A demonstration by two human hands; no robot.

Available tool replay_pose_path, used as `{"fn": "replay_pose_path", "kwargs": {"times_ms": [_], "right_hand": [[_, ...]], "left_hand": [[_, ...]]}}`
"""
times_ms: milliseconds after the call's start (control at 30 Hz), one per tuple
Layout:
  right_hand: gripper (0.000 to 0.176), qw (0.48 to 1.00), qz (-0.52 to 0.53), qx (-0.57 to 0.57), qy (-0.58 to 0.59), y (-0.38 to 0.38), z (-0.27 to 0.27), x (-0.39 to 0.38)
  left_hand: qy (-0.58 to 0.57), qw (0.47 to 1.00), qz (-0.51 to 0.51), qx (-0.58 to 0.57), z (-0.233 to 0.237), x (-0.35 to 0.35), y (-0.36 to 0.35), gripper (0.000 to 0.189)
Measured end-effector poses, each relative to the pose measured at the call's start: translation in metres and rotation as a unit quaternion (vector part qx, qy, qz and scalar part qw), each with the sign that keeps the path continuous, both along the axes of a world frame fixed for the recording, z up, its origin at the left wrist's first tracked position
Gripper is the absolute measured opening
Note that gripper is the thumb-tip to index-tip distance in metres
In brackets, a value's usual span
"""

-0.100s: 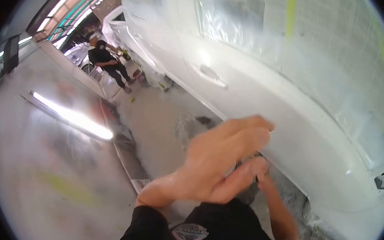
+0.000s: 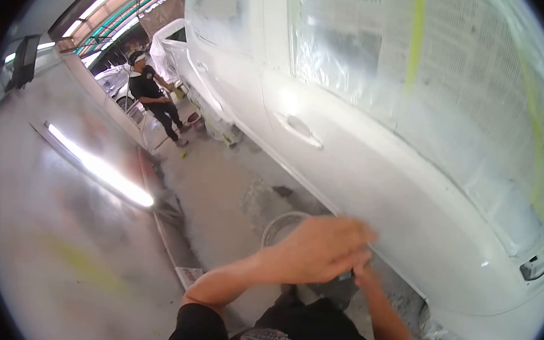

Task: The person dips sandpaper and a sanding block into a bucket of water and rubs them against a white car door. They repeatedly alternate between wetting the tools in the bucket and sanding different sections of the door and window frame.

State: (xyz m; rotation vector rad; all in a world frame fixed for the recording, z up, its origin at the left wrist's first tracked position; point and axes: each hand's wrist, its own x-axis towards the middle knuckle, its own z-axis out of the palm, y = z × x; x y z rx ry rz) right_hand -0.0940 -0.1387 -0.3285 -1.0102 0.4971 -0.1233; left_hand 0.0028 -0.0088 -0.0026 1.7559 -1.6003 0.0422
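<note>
My left hand (image 2: pixel 317 247) reaches across in front of me, back upward, fingers extended to the right and blurred at the tips. It holds nothing that I can see. Partly behind it, my right hand (image 2: pixel 362 270) is closed near the left fingertips. A small dark piece shows beside the right hand, but I cannot make out what it holds. Below and left of my left hand is the pale, round rim (image 2: pixel 266 231) of something mostly hidden by the hand. The white car side (image 2: pixel 374 165) with its door handle (image 2: pixel 300 130) stands just beyond both hands.
Plastic film and newsprint masking (image 2: pixel 470 90) cover the car's windows, with yellow-green tape (image 2: pixel 415 40). A lit tube lamp (image 2: pixel 103 168) leans along a sanded panel (image 2: pixel 32 215) on the left. A person (image 2: pixel 150 93) in dark clothes stands farther down the aisle. Grey floor (image 2: pixel 214 178) runs between.
My left hand has moved down and away from my face, looking smaller, with its fingers nearer my right hand. The round rim has come into sight. The whole view has shifted slightly.
</note>
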Motion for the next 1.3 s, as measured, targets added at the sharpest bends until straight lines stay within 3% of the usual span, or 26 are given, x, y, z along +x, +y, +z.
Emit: {"fn": "replay_pose_path", "kwargs": {"times_ms": [67, 100, 167, 300, 367, 433, 500, 533, 567, 600, 633, 700, 800, 833, 933, 1000, 1067, 1133, 1200, 1300], "right_hand": [[0.035, 0.994, 0.006, -0.099, -0.051, -0.003, -0.034, -0.008], [0.039, 0.984, 0.020, -0.156, -0.085, 0.002, -0.057, -0.003], [0.044, 0.967, 0.071, -0.214, -0.115, 0.016, -0.031, -0.007], [0.036, 0.949, 0.073, -0.244, -0.186, 0.042, -0.025, 0.010], [0.031, 0.936, 0.116, -0.316, -0.105, 0.053, -0.021, 0.020], [0.029, 0.885, 0.149, -0.429, -0.099, 0.066, -0.019, 0.027], [0.027, 0.775, 0.180, -0.580, -0.176, 0.074, -0.023, 0.049], [0.027, 0.879, 0.161, -0.442, -0.071, 0.087, -0.022, 0.059], [0.028, 0.949, 0.132, -0.285, 0.033, 0.101, -0.022, 0.069], [0.029, 0.980, 0.094, -0.115, 0.135, 0.112, -0.020, 0.077], [0.031, 0.971, 0.105, -0.178, 0.122, 0.116, -0.019, 0.083], [0.034, 0.940, 0.134, -0.296, 0.102, 0.128, -0.006, 0.099], [0.039, 0.927, 0.139, -0.330, 0.112, 0.162, 0.063, 0.125], [0.040, 0.928, 0.135, -0.329, 0.112, 0.166, 0.064, 0.130], [0.042, 0.928, 0.128, -0.325, 0.134, 0.177, 0.069, 0.144], [0.043, 0.917, 0.139, -0.325, 0.187, 0.185, 0.082, 0.150], [0.041, 0.920, 0.136, -0.336, 0.151, 0.174, 0.036, 0.147], [0.040, 0.929, 0.127, -0.314, 0.148, 0.166, 0.009, 0.147], [0.039, 0.955, 0.086, -0.232, 0.164, 0.153, -0.018, 0.147], [0.053, 0.970, 0.074, -0.190, 0.132, 0.128, -0.056, 0.144]], "left_hand": [[-0.085, 0.988, -0.077, 0.104, -0.010, 0.005, 0.015, 0.037], [-0.084, 0.991, -0.070, 0.080, -0.005, 0.011, 0.017, 0.036], [-0.069, 0.995, -0.063, 0.044, 0.009, 0.017, 0.031, 0.033], [-0.061, 0.992, -0.077, -0.078, 0.029, 0.044, 0.072, 0.032], [-0.046, 0.982, -0.074, -0.165, 0.036, 0.064, 0.100, 0.036], [-0.078, 0.967, -0.026, -0.240, 0.061, 0.090, 0.143, 0.043], [-0.095, 0.928, 0.028, -0.359, 0.074, 0.115, 0.182, 0.050], [-0.094, 0.894, 0.058, -0.435, 0.075, 0.125, 0.199, 0.055], [-0.129, 0.851, 0.085, -0.502, 0.083, 0.133, 0.209, 0.062], [-0.161, 0.819, 0.088, -0.544, 0.090, 0.145, 0.219, 0.068], [-0.193, 0.783, 0.096, -0.584, 0.098, 0.158, 0.229, 0.075], [-0.246, 0.784, 0.084, -0.563, 0.103, 0.184, 0.264, 0.084], [-0.289, 0.821, 0.086, -0.486, 0.100, 0.216, 0.304, 0.099], [-0.292, 0.818, 0.085, -0.489, 0.098, 0.227, 0.307, 0.102], [-0.201, 0.775, 0.076, -0.594, 0.092, 0.251, 0.292, 0.087], [-0.111, 0.783, 0.054, -0.609, 0.080, 0.261, 0.296, 0.075], [-0.031, 0.841, 0.005, -0.540, 0.070, 0.271, 0.314, 0.071], [0.047, 0.813, -0.017, -0.580, 0.051, 0.277, 0.307, 0.068], [0.115, 0.831, 0.042, -0.542, 0.004, 0.284, 0.304, 0.059], [0.285, 0.837, 0.142, -0.445, -0.074, 0.287, 0.258, 0.018]]}}
